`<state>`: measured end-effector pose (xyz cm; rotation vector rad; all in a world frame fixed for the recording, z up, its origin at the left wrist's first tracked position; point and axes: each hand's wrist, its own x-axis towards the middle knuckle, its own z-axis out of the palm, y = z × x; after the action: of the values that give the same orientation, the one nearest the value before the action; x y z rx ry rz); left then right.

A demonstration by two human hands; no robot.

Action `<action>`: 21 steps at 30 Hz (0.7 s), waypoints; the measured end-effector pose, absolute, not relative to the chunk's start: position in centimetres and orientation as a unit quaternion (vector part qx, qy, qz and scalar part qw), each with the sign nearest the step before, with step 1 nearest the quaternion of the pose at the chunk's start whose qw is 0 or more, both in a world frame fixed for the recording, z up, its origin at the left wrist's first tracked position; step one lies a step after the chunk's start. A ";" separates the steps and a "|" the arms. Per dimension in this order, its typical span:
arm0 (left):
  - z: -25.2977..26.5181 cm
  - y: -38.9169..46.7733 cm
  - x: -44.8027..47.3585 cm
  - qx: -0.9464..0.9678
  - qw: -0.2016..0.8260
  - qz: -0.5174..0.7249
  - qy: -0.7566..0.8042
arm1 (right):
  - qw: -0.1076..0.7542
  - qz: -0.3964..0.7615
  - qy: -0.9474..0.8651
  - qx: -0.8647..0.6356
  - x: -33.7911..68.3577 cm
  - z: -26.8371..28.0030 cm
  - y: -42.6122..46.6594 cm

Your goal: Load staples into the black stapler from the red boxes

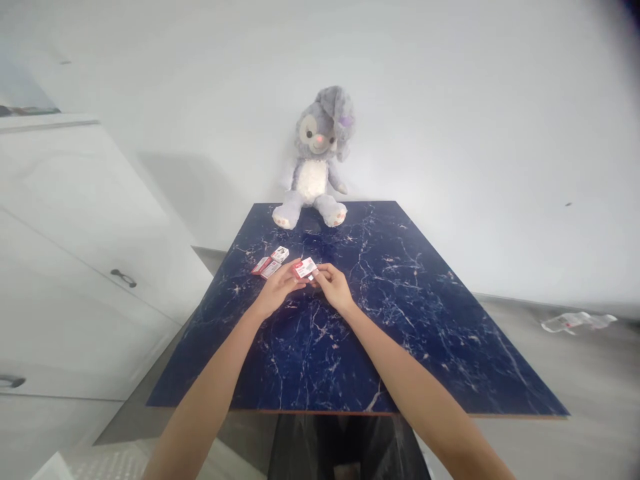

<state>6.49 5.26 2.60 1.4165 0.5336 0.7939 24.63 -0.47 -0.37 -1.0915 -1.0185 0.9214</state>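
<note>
Between my two hands is a small red-and-white cardboard box [305,268], raised a little off the blue marbled table [400,320]. My left hand [278,288] grips its left end with the fingers. On the right end, my right hand [334,287] pinches with thumb and fingers, and a small white bit shows below the box there, too small to make out. Left of my left hand, several similar red-and-white boxes [271,269] lie close together on the table.
A grey plush rabbit [313,180] sits at the table's far edge against the white wall. To the left stands a white cabinet [75,267] with dark handles. Clear plastic bottles or wrapping [579,322] lie on the floor at right.
</note>
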 end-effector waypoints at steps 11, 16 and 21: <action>2.2 6.4 5.9 0.597 0.648 0.379 0.283 | 0.656 0.376 -0.438 -0.486 24.6 -0.5 -0.4; 1.3 7.0 6.2 0.605 0.606 0.401 0.325 | 0.712 0.307 -0.361 -0.518 25.0 -0.2 -0.4; 0.5 7.1 6.3 0.666 0.533 0.395 0.342 | 0.732 0.293 -0.365 -0.494 25.1 0.0 -0.7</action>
<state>6.34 7.14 0.48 1.5879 0.8157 0.9415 25.14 -0.68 0.01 -1.0875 -0.8040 0.6455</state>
